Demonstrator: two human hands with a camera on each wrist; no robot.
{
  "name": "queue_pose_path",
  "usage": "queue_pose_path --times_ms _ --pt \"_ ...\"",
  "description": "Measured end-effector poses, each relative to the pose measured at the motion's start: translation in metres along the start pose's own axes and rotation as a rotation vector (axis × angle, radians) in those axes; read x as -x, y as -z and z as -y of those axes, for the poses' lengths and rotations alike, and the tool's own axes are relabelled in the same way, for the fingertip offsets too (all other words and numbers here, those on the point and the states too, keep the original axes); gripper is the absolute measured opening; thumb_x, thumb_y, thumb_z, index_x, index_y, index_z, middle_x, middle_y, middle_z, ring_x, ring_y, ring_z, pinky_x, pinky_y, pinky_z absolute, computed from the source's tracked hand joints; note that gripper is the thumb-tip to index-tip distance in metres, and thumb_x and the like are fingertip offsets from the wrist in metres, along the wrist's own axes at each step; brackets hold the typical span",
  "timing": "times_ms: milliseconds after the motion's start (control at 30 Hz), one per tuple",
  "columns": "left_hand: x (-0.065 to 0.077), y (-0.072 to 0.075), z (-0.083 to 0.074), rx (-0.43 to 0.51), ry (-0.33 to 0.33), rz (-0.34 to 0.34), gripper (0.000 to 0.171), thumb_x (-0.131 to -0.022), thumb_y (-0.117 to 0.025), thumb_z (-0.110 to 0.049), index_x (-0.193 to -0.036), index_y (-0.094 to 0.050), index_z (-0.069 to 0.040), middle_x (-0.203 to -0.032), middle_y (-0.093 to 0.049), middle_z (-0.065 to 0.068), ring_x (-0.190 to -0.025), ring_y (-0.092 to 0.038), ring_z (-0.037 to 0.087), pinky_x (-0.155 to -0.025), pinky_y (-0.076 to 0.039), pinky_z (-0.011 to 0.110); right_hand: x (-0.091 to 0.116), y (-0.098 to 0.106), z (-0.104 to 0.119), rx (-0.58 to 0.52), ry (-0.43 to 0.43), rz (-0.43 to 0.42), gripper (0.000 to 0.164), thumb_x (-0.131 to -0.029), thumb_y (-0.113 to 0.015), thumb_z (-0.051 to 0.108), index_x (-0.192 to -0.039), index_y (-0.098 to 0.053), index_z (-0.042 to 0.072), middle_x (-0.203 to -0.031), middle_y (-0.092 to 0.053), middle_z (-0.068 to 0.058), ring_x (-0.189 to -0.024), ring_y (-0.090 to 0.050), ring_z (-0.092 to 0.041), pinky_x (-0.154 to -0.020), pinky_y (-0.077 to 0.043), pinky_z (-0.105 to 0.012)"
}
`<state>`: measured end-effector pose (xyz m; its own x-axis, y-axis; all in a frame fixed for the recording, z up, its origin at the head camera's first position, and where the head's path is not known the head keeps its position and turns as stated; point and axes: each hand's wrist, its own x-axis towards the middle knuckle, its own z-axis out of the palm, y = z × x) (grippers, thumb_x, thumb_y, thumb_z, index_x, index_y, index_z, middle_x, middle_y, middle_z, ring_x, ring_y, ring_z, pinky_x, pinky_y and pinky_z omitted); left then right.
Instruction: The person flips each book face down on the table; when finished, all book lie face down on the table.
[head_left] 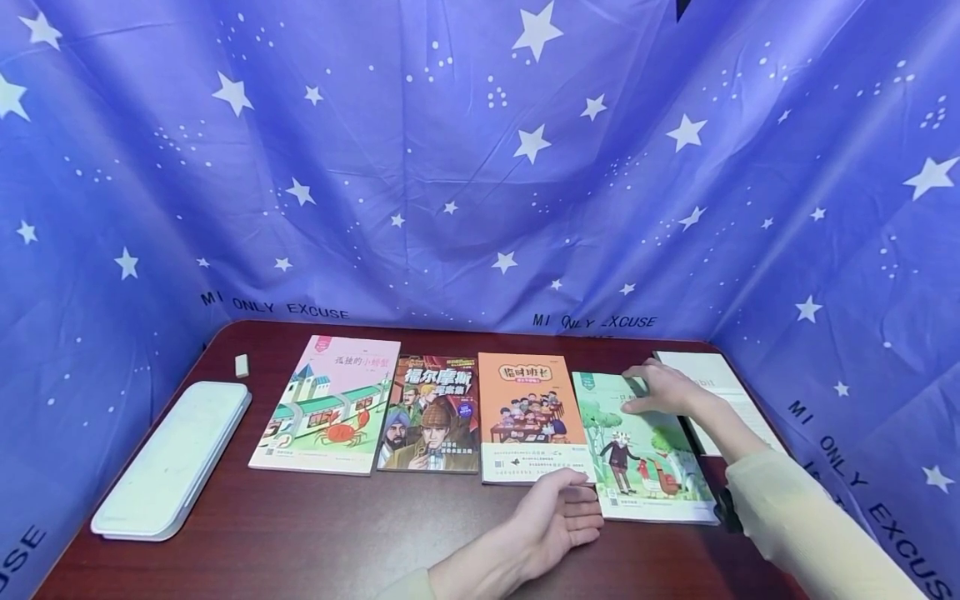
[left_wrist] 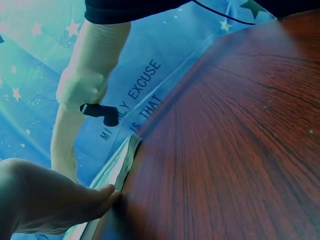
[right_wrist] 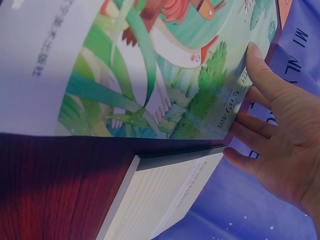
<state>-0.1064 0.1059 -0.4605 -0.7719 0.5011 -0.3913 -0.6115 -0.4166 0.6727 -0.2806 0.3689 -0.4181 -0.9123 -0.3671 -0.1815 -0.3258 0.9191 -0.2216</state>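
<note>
A green picture book point(head_left: 660, 467) with animals on its cover lies flat between my two hands. My left hand point(head_left: 551, 521) is at its lower left edge, palm turned up, fingers loosely extended against the side; the left wrist view shows the fingertips point(left_wrist: 111, 192) right at the page edge. Over the book's top right part reaches my right hand point(head_left: 663, 390). In the right wrist view its thumb point(right_wrist: 257, 62) meets the cover's border while the other fingers spread along the edge. Beside that hand lies a lined notebook point(right_wrist: 155, 200), partly behind the right forearm in the head view.
Left of the green book lie an orange book point(head_left: 525, 408), a detective comic point(head_left: 431, 417) and a pink crab book point(head_left: 330, 408) in a row. A white case point(head_left: 176, 458) and a small eraser point(head_left: 242, 366) are at the far left. A starry blue curtain point(head_left: 450, 167) surrounds the table point(head_left: 300, 533).
</note>
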Motion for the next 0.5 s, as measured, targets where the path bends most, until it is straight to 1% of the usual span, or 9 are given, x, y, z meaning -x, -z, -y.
queue_pose_path --times_ms 167,333,400,500 --pt "-0.0027 -0.0003 -0.0027 0.017 0.02 -0.015 0.069 -0.094 -0.054 -0.031 -0.134 -0.043 0.025 -0.135 -0.049 0.046 -0.133 -0.05 0.057 -0.121 -0.036 0.063 0.0004 -0.0003 -0.0004 -0.002 -0.004 -0.016 0.072 -0.083 -0.085 0.039 -0.135 -0.06 -0.005 -0.136 -0.062 -0.031 -0.137 -0.041 -0.059 -0.106 -0.043 -0.07" --pt "-0.0049 -0.0012 -0.0057 0.025 0.039 -0.04 0.065 -0.092 -0.054 -0.028 -0.131 -0.046 0.023 -0.131 -0.051 0.045 -0.128 -0.054 0.056 -0.12 -0.038 0.062 -0.0007 -0.002 -0.0016 0.009 0.011 -0.027 0.071 -0.082 -0.086 0.04 -0.132 -0.062 -0.005 -0.131 -0.064 -0.029 -0.129 -0.051 -0.054 -0.101 -0.048 -0.067" --pt "-0.0058 -0.0019 -0.0064 0.02 0.04 -0.054 0.062 -0.091 -0.054 -0.025 -0.13 -0.048 0.022 -0.128 -0.052 0.044 -0.126 -0.054 0.057 -0.119 -0.039 0.063 -0.001 -0.0025 -0.0021 0.014 0.017 -0.031 0.07 -0.082 -0.086 0.04 -0.131 -0.063 -0.004 -0.128 -0.065 -0.029 -0.123 -0.055 -0.051 -0.097 -0.05 -0.065" --pt "-0.0075 -0.0034 -0.0073 0.004 0.046 -0.072 0.055 -0.089 -0.054 -0.019 -0.127 -0.051 0.021 -0.125 -0.054 0.044 -0.125 -0.055 0.059 -0.118 -0.039 0.064 -0.0016 -0.003 -0.0026 0.012 0.022 -0.035 0.068 -0.081 -0.086 0.039 -0.129 -0.064 -0.004 -0.125 -0.065 -0.028 -0.117 -0.058 -0.048 -0.094 -0.052 -0.063"
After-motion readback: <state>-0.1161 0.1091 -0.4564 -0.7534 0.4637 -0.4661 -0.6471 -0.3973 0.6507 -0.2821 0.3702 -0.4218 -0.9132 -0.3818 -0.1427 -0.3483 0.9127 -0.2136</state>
